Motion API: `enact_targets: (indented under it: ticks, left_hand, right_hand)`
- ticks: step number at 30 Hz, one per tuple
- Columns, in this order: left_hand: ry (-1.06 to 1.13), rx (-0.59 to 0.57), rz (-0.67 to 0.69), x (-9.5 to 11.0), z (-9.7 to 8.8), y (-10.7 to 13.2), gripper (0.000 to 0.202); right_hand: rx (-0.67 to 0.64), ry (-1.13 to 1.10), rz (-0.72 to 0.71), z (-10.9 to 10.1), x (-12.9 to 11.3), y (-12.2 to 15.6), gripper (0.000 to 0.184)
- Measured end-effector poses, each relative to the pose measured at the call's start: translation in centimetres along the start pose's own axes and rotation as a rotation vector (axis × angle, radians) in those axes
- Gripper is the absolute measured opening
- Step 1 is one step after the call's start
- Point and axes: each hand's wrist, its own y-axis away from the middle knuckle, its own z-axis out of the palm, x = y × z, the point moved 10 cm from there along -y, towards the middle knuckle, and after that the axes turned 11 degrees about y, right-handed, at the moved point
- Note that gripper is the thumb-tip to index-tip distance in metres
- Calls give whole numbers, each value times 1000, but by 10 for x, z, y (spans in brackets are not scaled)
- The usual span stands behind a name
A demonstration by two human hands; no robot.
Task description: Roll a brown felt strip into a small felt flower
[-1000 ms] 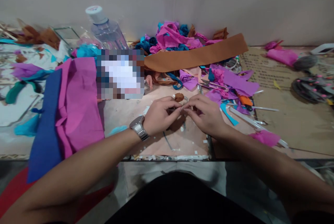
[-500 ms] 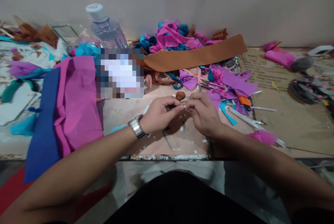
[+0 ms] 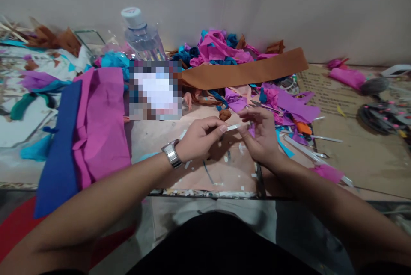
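My left hand [image 3: 203,137], with a metal-banded watch on its wrist, is closed in a pinch on a narrow white strip [image 3: 233,127]. The strip runs across toward my right hand [image 3: 261,136], whose thumb and fingers are apart beside its far end; whether they touch it I cannot tell. A small brown crumpled-paper ball [image 3: 225,115] shows just beyond my left fingertips. Whether it is attached to something in that hand is hidden. Below both hands lies a pale work surface [image 3: 199,176] sprinkled with small white scraps.
Blue paper [image 3: 58,151] and pink paper [image 3: 105,138] overhang the table edge at left. A clear bottle [image 3: 144,39] stands behind a blurred-out patch. A brown paper strip [image 3: 250,74] lies over colourful scraps. Orange-handled cutter [image 3: 302,127], white sticks [image 3: 308,153] and cardboard [image 3: 379,155] are at right.
My right fingers have spread apart from their pinch near the left fingertips, and the white strip now shows between the hands. The whole view has shifted slightly.
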Motion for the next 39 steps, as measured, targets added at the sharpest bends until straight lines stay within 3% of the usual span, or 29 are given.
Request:
enact_targets:
  ticks: [4,8,11,16,20,24,26,32,35,39]
  left_hand:
    - [54,-34,11,-2,3,1,36]
    - [33,49,67,2,-8,0,30]
    - [23,104,68,3,-14,0,26]
    - [17,129,54,2,-16,-1,24]
    - [-65,12,44,1,-3,0,27]
    - [-252,-202,178,10,22,9,30]
    - [-288,-250,196,11,28,12,27]
    - [-152,-141,95,3,19,11,13]
    - [-202,-51,164,10,12,10,23]
    - [-355,52,241,19,4,12,13]
  right_hand:
    - [-61,-164,158,8,14,4,42]
    - [-67,-217,217,7,17,4,41]
    - [-52,-175,223,3,25,0,41]
    - [82,14,210,-18,34,-7,40]
    - [24,-215,205,-9,23,-7,51]
    - [-157,-408,273,15,12,-2,72]
    - [-200,-449,323,21,13,2,75]
    - [-177,-524,391,22,21,3,70]
    - [-183,-554,422,25,22,4,70]
    - [-190,-569,446,27,22,6,72]
